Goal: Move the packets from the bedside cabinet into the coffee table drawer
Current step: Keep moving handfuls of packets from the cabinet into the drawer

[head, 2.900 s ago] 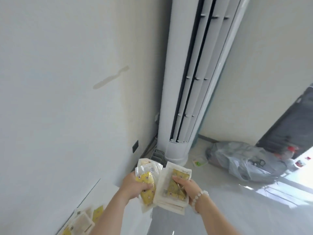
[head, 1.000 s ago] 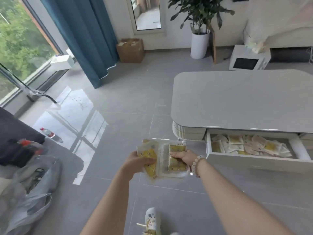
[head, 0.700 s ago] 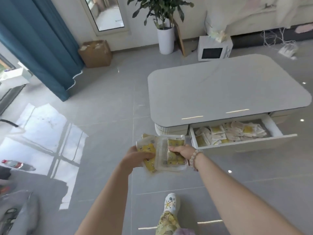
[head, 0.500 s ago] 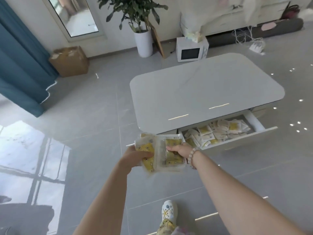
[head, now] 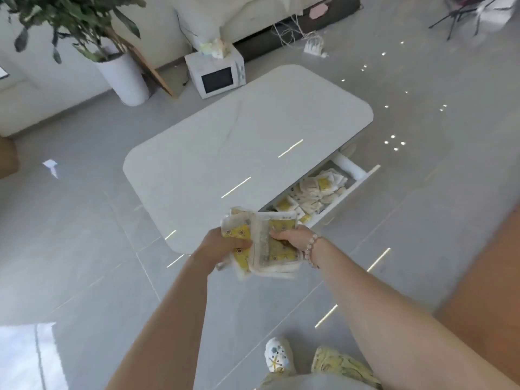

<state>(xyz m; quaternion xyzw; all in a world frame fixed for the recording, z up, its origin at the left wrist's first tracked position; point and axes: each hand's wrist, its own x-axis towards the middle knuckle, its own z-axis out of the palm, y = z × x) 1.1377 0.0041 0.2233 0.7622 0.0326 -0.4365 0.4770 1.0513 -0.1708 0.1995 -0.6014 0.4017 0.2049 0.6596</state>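
Glossy grey tiled floor (head: 84, 226) everywhere, with little streaks of light reflected in it. Far left is a potted plant (head: 123, 77) in a tall white pot, then a white microwave (head: 216, 77) parked straight on the floor. In the middle sits a low pale counter (head: 239, 142) with rounded corners. On its right near side the drawer (head: 342, 199) is pulled out, with a heap of loose packets (head: 315, 190), white and yellow, lying inside.

Both arms reach out over the counter's near corner. The left hand (head: 222, 246) is curled round a bundle of packets (head: 239, 235), thumb pressed on the front. The right hand (head: 289, 239), bead bracelet (head: 309, 246) on the wrist, grips a thicker stack of packets (head: 281, 250), fingers laid across its face. The two lots touch in the middle and hang just short of the drawer's near end, not in it.

The drawer front juts out over the tiles on the right. There's open floor between it and the person's shoe (head: 277, 357) at the bottom.
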